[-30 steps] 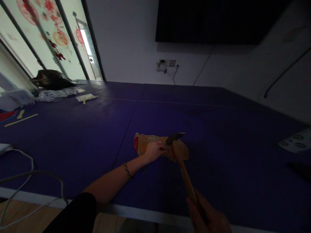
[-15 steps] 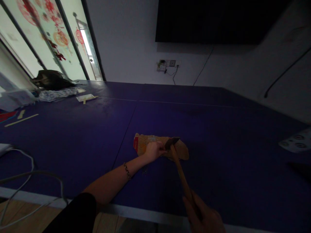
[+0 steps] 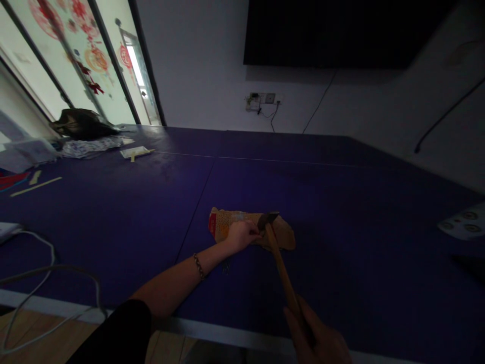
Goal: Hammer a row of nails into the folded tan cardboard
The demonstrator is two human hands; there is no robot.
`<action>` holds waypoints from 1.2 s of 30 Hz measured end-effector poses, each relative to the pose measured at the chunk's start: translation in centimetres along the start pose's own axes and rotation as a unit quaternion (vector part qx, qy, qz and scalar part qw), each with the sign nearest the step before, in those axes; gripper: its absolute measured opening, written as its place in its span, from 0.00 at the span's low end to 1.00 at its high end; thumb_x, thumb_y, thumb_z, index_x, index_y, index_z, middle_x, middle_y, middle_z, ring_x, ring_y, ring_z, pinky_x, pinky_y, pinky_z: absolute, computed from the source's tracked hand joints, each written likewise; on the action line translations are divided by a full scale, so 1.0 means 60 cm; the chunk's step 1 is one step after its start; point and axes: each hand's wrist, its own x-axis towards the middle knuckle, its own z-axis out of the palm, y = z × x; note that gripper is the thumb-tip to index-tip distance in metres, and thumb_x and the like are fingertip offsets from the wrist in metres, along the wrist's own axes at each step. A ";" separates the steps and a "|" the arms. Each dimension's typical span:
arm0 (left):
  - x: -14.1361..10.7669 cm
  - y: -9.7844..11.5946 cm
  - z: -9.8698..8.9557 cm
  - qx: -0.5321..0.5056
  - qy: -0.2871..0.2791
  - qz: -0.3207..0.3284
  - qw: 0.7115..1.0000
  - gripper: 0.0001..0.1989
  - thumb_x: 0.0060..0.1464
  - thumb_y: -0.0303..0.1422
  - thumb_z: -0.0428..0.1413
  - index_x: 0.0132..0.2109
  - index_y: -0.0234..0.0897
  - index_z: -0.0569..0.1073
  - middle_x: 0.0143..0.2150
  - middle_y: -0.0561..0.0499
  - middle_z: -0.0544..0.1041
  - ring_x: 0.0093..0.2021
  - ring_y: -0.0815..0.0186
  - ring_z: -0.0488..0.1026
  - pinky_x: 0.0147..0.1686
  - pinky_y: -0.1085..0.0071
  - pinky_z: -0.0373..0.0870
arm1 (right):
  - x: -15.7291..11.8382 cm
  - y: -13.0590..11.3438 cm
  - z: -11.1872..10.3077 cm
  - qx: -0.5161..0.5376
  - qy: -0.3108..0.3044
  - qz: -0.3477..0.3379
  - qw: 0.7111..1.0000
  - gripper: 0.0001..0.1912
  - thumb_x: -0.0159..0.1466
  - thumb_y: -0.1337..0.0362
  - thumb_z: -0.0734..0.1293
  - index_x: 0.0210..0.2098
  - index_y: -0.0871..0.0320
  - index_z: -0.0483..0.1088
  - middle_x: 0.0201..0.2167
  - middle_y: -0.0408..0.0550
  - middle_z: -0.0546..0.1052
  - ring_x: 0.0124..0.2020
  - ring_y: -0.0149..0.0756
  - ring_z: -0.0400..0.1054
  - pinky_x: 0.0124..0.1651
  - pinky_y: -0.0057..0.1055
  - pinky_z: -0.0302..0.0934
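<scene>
A brown patterned piece (image 3: 282, 233) with a red end lies on the blue table (image 3: 333, 202), near its front middle. My left hand (image 3: 241, 236) rests on it with the fingers pinched together; what they hold is too small to make out. Close beside those fingertips is the dark metal head of a hammer (image 3: 282, 273), over the brown piece. The wooden handle slants down to my right hand (image 3: 318, 333), which is wrapped round its lower end. Some small thin items, perhaps nails (image 3: 226, 267), lie below my left wrist.
White cables (image 3: 51, 253) loop over the left front edge. A dark bag (image 3: 81, 124), papers (image 3: 91, 146) and a small white tray (image 3: 135, 152) lie at the back left. A pale panel with round fittings (image 3: 464, 221) is at the right.
The hammer head has shifted very slightly over the brown piece. My left hand keeps its place and its pinch.
</scene>
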 end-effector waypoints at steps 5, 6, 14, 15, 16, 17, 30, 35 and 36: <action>0.001 -0.001 0.001 -0.001 0.001 0.001 1.000 0.08 0.50 0.36 0.59 0.34 0.37 0.78 0.34 0.51 0.78 0.35 0.65 0.73 0.32 0.75 0.64 | 0.000 0.000 0.002 -0.004 0.022 0.005 1.000 0.35 0.61 0.43 0.56 0.47 0.67 0.73 0.22 0.56 0.81 0.18 0.43 0.75 0.20 0.29 0.68; 0.001 -0.001 0.001 -0.001 0.002 0.000 1.000 0.08 0.50 0.36 0.60 0.34 0.36 0.78 0.34 0.50 0.78 0.35 0.64 0.74 0.32 0.75 0.64 | 0.002 0.000 0.004 -0.009 0.025 0.004 1.000 0.35 0.61 0.42 0.55 0.46 0.68 0.74 0.23 0.57 0.81 0.18 0.43 0.75 0.21 0.29 0.68; 0.006 -0.007 0.003 -0.020 0.007 0.001 1.000 0.09 0.48 0.38 0.61 0.33 0.36 0.78 0.32 0.52 0.78 0.32 0.65 0.73 0.29 0.76 0.62 | 0.002 -0.008 0.024 -0.021 0.060 0.010 0.998 0.39 0.60 0.39 0.50 0.43 0.66 0.75 0.23 0.57 0.81 0.19 0.43 0.75 0.21 0.30 0.67; 0.007 -0.009 0.003 -0.026 0.005 0.005 1.000 0.09 0.48 0.38 0.61 0.33 0.36 0.79 0.32 0.52 0.78 0.32 0.66 0.73 0.28 0.77 0.61 | 0.002 -0.008 0.024 -0.024 0.064 0.020 0.997 0.40 0.60 0.39 0.50 0.44 0.67 0.74 0.22 0.57 0.81 0.19 0.44 0.75 0.21 0.30 0.67; 0.008 -0.009 0.003 -0.032 0.004 0.010 0.999 0.09 0.48 0.38 0.60 0.32 0.36 0.79 0.31 0.53 0.78 0.31 0.68 0.73 0.28 0.77 0.61 | 0.002 -0.007 0.022 -0.025 0.058 0.023 0.998 0.40 0.60 0.39 0.51 0.44 0.68 0.74 0.23 0.57 0.81 0.19 0.44 0.75 0.21 0.30 0.67; 0.008 -0.010 0.003 -0.037 0.003 0.014 0.999 0.09 0.49 0.38 0.60 0.32 0.36 0.79 0.31 0.54 0.78 0.31 0.68 0.73 0.28 0.78 0.61 | 0.003 -0.006 0.019 -0.023 0.044 0.019 0.999 0.40 0.60 0.39 0.51 0.44 0.69 0.74 0.24 0.58 0.81 0.19 0.44 0.75 0.22 0.30 0.68; 0.005 -0.006 0.001 -0.042 0.004 0.015 0.999 0.07 0.49 0.36 0.60 0.32 0.37 0.79 0.33 0.54 0.78 0.31 0.70 0.72 0.28 0.78 0.60 | -0.003 -0.014 0.016 -0.011 0.051 0.035 0.998 0.42 0.60 0.40 0.52 0.46 0.74 0.72 0.24 0.60 0.81 0.20 0.44 0.75 0.23 0.30 0.69; 0.006 -0.003 -0.001 -0.030 0.002 0.006 1.000 0.08 0.49 0.36 0.60 0.31 0.35 0.78 0.32 0.53 0.78 0.32 0.68 0.72 0.27 0.78 0.59 | 0.004 -0.006 0.019 -0.024 0.039 0.001 0.999 0.37 0.61 0.41 0.51 0.44 0.68 0.74 0.27 0.59 0.82 0.21 0.44 0.76 0.25 0.31 0.69; 0.006 -0.004 -0.001 -0.028 0.000 0.004 1.000 0.08 0.49 0.36 0.60 0.31 0.35 0.78 0.32 0.53 0.78 0.32 0.68 0.72 0.27 0.78 0.59 | 0.005 -0.005 0.018 -0.025 0.032 0.003 0.999 0.37 0.61 0.41 0.52 0.44 0.68 0.74 0.26 0.59 0.82 0.21 0.44 0.76 0.24 0.30 0.69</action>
